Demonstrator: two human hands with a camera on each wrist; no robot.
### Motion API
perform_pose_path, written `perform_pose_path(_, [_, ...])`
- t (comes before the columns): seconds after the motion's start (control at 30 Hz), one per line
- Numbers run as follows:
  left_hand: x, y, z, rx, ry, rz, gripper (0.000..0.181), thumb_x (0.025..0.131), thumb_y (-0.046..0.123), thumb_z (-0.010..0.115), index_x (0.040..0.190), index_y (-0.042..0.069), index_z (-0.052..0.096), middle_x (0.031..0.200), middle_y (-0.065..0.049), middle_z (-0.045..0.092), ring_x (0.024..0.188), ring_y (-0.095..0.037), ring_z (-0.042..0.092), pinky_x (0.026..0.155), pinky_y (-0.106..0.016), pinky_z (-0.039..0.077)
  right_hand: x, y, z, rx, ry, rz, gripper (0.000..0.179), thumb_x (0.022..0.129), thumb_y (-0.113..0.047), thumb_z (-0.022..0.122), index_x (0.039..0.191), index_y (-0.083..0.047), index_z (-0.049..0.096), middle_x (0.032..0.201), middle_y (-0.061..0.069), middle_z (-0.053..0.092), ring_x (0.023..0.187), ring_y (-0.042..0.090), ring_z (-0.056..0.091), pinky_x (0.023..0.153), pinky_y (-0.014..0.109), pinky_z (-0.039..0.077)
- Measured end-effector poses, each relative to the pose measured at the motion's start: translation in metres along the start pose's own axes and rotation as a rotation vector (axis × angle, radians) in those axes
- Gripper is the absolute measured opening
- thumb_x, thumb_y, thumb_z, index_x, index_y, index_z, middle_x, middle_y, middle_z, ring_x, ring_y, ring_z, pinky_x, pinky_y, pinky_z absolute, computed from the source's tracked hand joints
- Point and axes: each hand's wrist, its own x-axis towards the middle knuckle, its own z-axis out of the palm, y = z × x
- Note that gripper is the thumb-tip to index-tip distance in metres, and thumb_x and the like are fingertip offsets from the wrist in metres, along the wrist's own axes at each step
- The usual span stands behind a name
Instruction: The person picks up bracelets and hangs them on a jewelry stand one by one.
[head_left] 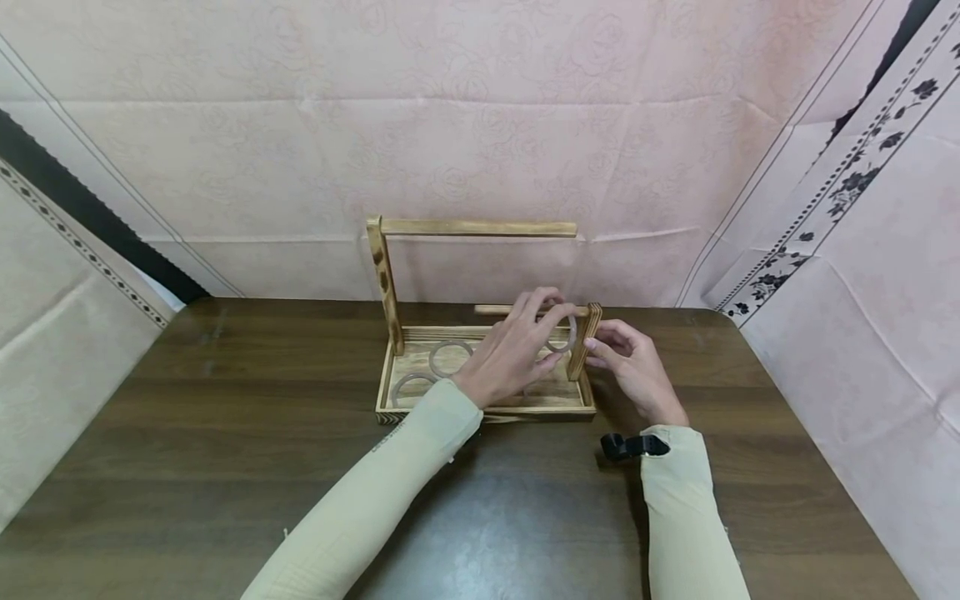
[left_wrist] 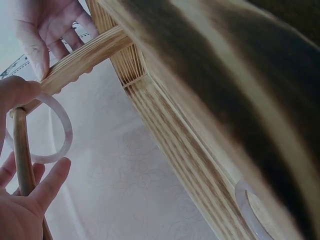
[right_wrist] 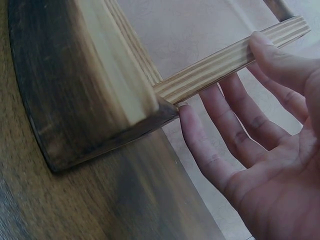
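Pale translucent ring (left_wrist: 68,131) pinched by left hand (head_left: 513,350); right hand (head_left: 630,367) grips striped wooden post (right_wrist: 210,67). Head view: two similar rings (head_left: 432,360) in rectangular wooden tray (head_left: 558,412); left-wrist view: one.

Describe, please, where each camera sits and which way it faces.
Head: on the head, facing forward and down at the stand; left fingers, right fingers, sleeves show.
Left wrist: on that wrist, facing a ring; left and right fingers show.
Right wrist: on that wrist, facing the short post; right fingers show.
Wrist views share that post.
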Motion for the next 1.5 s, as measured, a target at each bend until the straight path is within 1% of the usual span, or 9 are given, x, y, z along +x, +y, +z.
perform_pose_path(0.1, [0.000, 0.000, 0.000, 0.002, 0.000, -0.001, 0.062, 0.088, 0.022, 0.081, 0.142, 0.017, 0.051, 0.142, -0.009, 0.046, 0.128, -0.025, 0.051, 0.081, -0.023, 0.057, 0.000, 0.000, 0.000, 0.000, -0.001, 0.000, 0.041, 0.101, -0.030, 0.065, 0.132, -0.004, 0.057, 0.125, 0.009, 0.061, 0.108, 0.010, 0.067, 0.098, 0.042, 0.057])
perform_pose_path(0.3, [-0.003, 0.000, -0.003, -0.010, -0.011, -0.023, 0.067, 0.087, 0.022, 0.082, 0.145, 0.018, 0.047, 0.152, -0.011, 0.042, 0.134, -0.026, 0.048, 0.073, -0.021, 0.057, 0.000, 0.000, 0.001, 0.014, 0.001, 0.001, 0.039, 0.101, -0.028, 0.066, 0.131, -0.005, 0.058, 0.123, 0.006, 0.062, 0.107, 0.010, 0.067, 0.098, 0.043, 0.058])
perform_pose_path(0.43, [-0.006, -0.001, -0.007, -0.021, -0.012, -0.041, 0.070, 0.086, 0.020, 0.082, 0.146, 0.019, 0.046, 0.157, -0.011, 0.038, 0.138, -0.026, 0.046, 0.066, -0.017, 0.055, 0.001, 0.001, 0.001, 0.015, 0.002, 0.002, 0.038, 0.101, -0.027, 0.066, 0.130, -0.005, 0.058, 0.122, 0.005, 0.062, 0.107, 0.010, 0.067, 0.098, 0.043, 0.057])
perform_pose_path(0.57, [-0.011, -0.001, -0.013, -0.014, 0.000, -0.032, 0.071, 0.086, 0.018, 0.082, 0.147, 0.018, 0.045, 0.159, -0.011, 0.037, 0.139, -0.027, 0.046, 0.062, -0.014, 0.052, 0.001, 0.000, 0.001, 0.006, 0.001, 0.004, 0.037, 0.101, -0.027, 0.066, 0.130, -0.005, 0.058, 0.123, 0.006, 0.062, 0.107, 0.010, 0.067, 0.097, 0.040, 0.058])
perform_pose_path(0.77, [-0.019, -0.002, -0.023, 0.015, 0.039, -0.010, 0.068, 0.086, 0.017, 0.080, 0.146, 0.015, 0.047, 0.154, -0.010, 0.043, 0.137, -0.026, 0.046, 0.071, -0.020, 0.056, 0.001, -0.001, 0.000, 0.005, 0.009, 0.011, 0.039, 0.101, -0.028, 0.066, 0.130, -0.004, 0.058, 0.120, 0.006, 0.062, 0.106, 0.011, 0.066, 0.095, 0.038, 0.059])
perform_pose_path(0.9, [-0.025, -0.003, -0.027, 0.048, 0.037, 0.003, 0.063, 0.087, 0.017, 0.080, 0.143, 0.014, 0.051, 0.148, -0.010, 0.049, 0.133, -0.026, 0.049, 0.075, -0.024, 0.057, 0.002, -0.001, 0.001, 0.007, 0.014, 0.018, 0.039, 0.100, -0.027, 0.067, 0.131, -0.003, 0.058, 0.119, 0.006, 0.062, 0.106, 0.011, 0.067, 0.097, 0.041, 0.058])
perform_pose_path(1.07, [-0.031, -0.005, -0.034, 0.090, 0.021, 0.026, 0.056, 0.088, 0.020, 0.079, 0.138, 0.014, 0.054, 0.141, -0.010, 0.054, 0.125, -0.025, 0.053, 0.090, -0.033, 0.057, 0.001, -0.001, 0.001, 0.011, 0.016, 0.018, 0.039, 0.100, -0.027, 0.067, 0.130, -0.003, 0.058, 0.118, 0.005, 0.062, 0.106, 0.011, 0.067, 0.097, 0.043, 0.058])
perform_pose_path(1.3, [-0.035, -0.006, -0.042, 0.122, -0.033, 0.097, 0.047, 0.092, 0.020, 0.075, 0.136, 0.014, 0.059, 0.137, -0.008, 0.057, 0.117, -0.023, 0.056, 0.086, -0.031, 0.055, 0.000, -0.001, 0.000, 0.009, 0.022, 0.005, 0.036, 0.100, -0.027, 0.067, 0.128, -0.004, 0.059, 0.117, 0.003, 0.062, 0.105, 0.009, 0.067, 0.094, 0.036, 0.059])
perform_pose_path(1.5, [-0.037, -0.006, -0.047, 0.134, -0.105, 0.134, 0.044, 0.089, 0.020, 0.079, 0.129, 0.014, 0.062, 0.130, -0.007, 0.060, 0.116, -0.023, 0.057, 0.085, -0.033, 0.057, 0.000, 0.000, 0.001, 0.005, 0.018, 0.003, 0.037, 0.100, -0.027, 0.066, 0.128, -0.004, 0.059, 0.117, 0.004, 0.063, 0.105, 0.008, 0.067, 0.093, 0.034, 0.060])
